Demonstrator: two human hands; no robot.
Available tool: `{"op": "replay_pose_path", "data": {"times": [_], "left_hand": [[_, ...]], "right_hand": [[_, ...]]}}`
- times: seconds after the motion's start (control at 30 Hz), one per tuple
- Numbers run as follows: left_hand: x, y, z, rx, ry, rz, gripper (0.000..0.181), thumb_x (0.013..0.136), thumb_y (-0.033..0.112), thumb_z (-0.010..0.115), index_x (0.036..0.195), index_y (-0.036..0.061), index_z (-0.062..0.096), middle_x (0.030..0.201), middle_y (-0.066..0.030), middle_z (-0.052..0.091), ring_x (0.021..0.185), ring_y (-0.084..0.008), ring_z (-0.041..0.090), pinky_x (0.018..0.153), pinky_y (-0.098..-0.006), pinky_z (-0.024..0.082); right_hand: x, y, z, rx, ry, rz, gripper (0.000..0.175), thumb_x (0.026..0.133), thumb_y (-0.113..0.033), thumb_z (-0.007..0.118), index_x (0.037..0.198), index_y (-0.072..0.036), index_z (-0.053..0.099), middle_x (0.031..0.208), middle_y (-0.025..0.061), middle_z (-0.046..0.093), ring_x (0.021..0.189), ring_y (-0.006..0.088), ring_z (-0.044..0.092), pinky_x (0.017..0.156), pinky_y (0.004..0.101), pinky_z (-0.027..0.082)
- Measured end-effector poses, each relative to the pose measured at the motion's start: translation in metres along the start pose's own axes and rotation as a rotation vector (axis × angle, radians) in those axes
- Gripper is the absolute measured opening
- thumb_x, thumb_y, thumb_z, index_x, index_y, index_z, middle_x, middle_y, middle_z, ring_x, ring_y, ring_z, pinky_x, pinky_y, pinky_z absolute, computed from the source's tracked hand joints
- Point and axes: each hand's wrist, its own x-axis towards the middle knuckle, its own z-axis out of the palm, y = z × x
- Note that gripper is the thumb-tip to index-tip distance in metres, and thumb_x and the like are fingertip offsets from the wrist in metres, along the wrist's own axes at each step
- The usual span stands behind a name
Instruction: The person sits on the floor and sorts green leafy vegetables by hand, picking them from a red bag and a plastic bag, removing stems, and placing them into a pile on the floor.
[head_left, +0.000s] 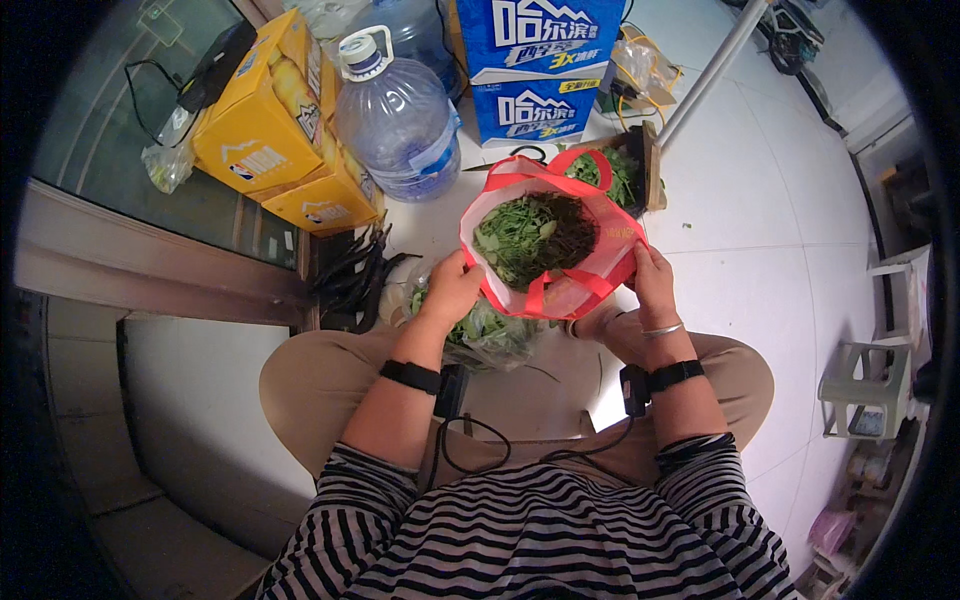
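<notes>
My left hand (451, 290) grips the left rim of a red tote bag (619, 262) with a pale lining, and my right hand (654, 279) grips its right rim. Between them the bag's mouth is spread wide. Inside lie leafy greens (514, 236) with dark, root-like ends towards the right. Below the bag, partly hidden by it and by my left hand, a clear plastic bag (499, 345) of green leaves rests on the floor. Behind the tote's upper right side, more green leaves (619, 176) sit in a dark-lined box.
Long dark eggplants (364, 277) lie at the left beside yellow cartons (262, 127). A large water bottle (397, 120) and blue cartons (536, 75) stand beyond the bag. A metal pole (709, 75) slants at the upper right. A plastic stool (866, 390) stands far right.
</notes>
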Motion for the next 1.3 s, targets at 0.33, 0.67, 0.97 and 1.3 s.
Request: {"op": "replay_pose_path", "data": {"times": [0.33,0.67,0.97,1.3], "left_hand": [[0.003,-0.013,0.007,0.275,-0.155,0.115,0.018,0.09,0.01,0.055,0.106,0.0019,0.058,0.091,-0.0025,0.063,0.076,-0.0099,0.058,0.065,-0.0273,0.049],[-0.001,-0.004,0.012,0.242,-0.166,0.113,0.017,0.09,0.011,0.055,0.105,0.0021,0.058,0.092,-0.0019,0.063,0.077,-0.0094,0.057,0.064,-0.0267,0.048],[-0.002,-0.003,0.011,0.254,-0.193,0.102,0.018,0.09,0.01,0.056,0.106,0.0029,0.057,0.093,-0.0025,0.063,0.078,-0.0101,0.058,0.066,-0.0279,0.049],[-0.013,0.018,0.011,0.525,-0.035,0.153,0.017,0.084,0.01,0.062,0.094,0.0002,0.053,0.08,-0.0129,0.062,0.073,-0.0222,0.06,0.066,-0.0351,0.047]], "right_hand": [[0.001,0.019,-0.029,0.034,0.082,0.065,0.028,0.094,-0.032,0.056,0.086,-0.006,0.061,0.063,-0.0023,0.053,0.049,0.0057,0.043,0.045,0.0207,0.038],[-0.008,0.012,-0.022,-0.102,0.154,-0.098,0.03,0.091,-0.031,0.061,0.077,-0.005,0.056,0.064,-0.0021,0.051,0.053,0.0057,0.044,0.047,0.0228,0.039],[-0.027,-0.04,0.032,-0.457,-0.107,-0.526,0.013,0.089,-0.015,0.061,0.087,-0.001,0.06,0.072,0.0029,0.06,0.067,0.0088,0.058,0.057,0.0246,0.047],[0.078,-0.002,0.149,-1.626,-0.697,-0.471,0.023,0.075,-0.016,0.056,0.088,-0.005,0.071,0.097,0.0204,0.067,0.094,0.0344,0.064,0.081,0.0412,0.051]]}}
